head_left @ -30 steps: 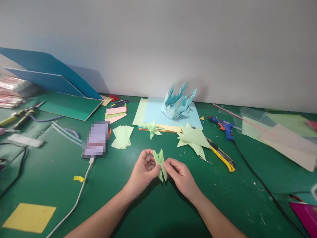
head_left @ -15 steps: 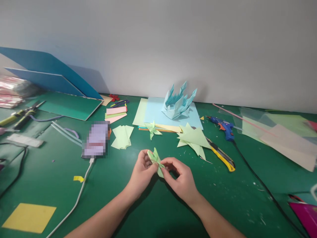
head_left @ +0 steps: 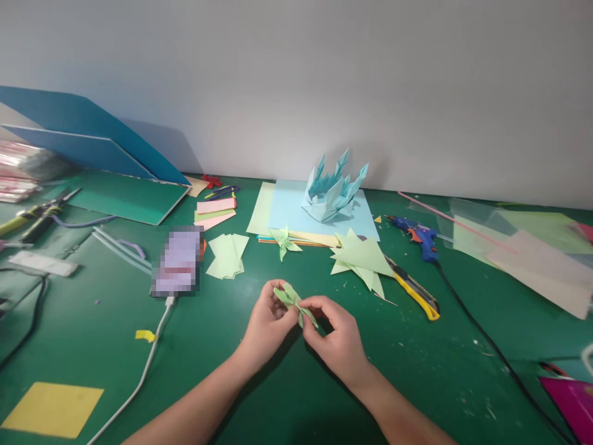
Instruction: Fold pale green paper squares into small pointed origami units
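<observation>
Between my two hands is a small folded light-green paper flower (head_left: 290, 295), its petals pointing out from a pinched middle. My left hand (head_left: 270, 318) grips it from the left with thumb and fingers. My right hand (head_left: 334, 329) pinches it from the right near the centre; the fingertips partly hide the folds. Just beyond the hands lies a similar green paper flower (head_left: 285, 241). To the right is a pile of pointed green paper pieces (head_left: 364, 259), and to the left a stack of green paper slips (head_left: 227, 254).
A light-blue folded paper crown (head_left: 331, 198) stands on paper sheets at the back. On the right lie a yellow utility knife (head_left: 417, 296) and a blue glue gun (head_left: 419, 238) with a black cord. A phone (head_left: 178, 259) on a white cable lies left, near pliers (head_left: 44, 216).
The held paper flower has turned a little, and its petals now spread more to the sides. Both hands stay in nearly the same place with their grip kept.
</observation>
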`<control>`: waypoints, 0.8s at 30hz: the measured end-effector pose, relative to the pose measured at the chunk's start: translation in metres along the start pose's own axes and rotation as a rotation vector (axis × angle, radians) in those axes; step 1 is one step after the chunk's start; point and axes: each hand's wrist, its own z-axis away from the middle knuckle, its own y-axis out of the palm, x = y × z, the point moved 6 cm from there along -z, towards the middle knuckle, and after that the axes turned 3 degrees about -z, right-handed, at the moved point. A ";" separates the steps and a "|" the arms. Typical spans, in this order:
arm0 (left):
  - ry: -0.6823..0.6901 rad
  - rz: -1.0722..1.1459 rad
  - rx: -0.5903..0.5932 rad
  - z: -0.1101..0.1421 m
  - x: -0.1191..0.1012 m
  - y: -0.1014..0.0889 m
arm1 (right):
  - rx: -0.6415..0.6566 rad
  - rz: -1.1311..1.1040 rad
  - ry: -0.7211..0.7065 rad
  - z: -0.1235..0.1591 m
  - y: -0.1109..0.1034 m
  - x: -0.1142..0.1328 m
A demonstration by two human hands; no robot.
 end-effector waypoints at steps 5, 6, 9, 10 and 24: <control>0.009 0.050 0.013 -0.002 0.000 0.000 | -0.010 -0.032 0.025 0.000 -0.001 -0.004; 0.007 0.058 0.009 -0.002 0.000 0.000 | -0.009 -0.037 0.022 0.000 -0.001 -0.004; -0.012 0.075 -0.011 -0.002 0.000 -0.002 | 0.006 -0.062 0.009 0.001 -0.001 -0.003; -0.020 0.077 -0.018 -0.001 -0.001 -0.003 | 0.015 -0.080 0.011 0.001 0.000 -0.003; -0.051 0.057 -0.055 -0.001 0.000 -0.005 | 0.090 -0.539 0.440 -0.004 0.009 -0.025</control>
